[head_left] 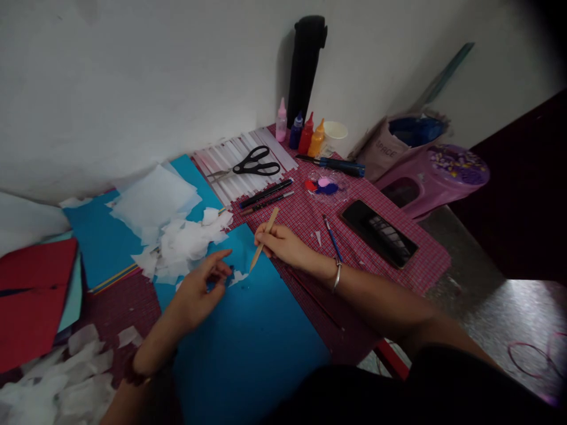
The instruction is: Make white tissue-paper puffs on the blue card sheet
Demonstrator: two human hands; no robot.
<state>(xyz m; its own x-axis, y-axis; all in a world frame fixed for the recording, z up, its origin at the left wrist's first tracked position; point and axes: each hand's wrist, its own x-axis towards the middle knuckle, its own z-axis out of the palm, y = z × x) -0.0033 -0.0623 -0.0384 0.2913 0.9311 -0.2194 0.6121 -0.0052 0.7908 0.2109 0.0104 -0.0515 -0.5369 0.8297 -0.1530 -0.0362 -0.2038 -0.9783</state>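
A flat wooden craft stick (258,252) is pinched between the thumb and fingers of my right hand (283,243). Its lower end points down at a small torn white paper piece (240,276) on the blue sheet (252,336). My left hand (201,295) hovers just left of that piece, fingers loosely curled but apart, with nothing visible in it. Beyond the left hand lies a heap of torn white paper (188,242), and behind this a stack of thin white sheets (157,198).
Black-handled scissors (257,168) lie on white paper strips (225,189). Paint bottles (305,139), a plastic palette (328,188), a paintbrush (332,237) and a phone (378,232) are to the right. Red paper (35,307) and more scraps (66,378) are at left.
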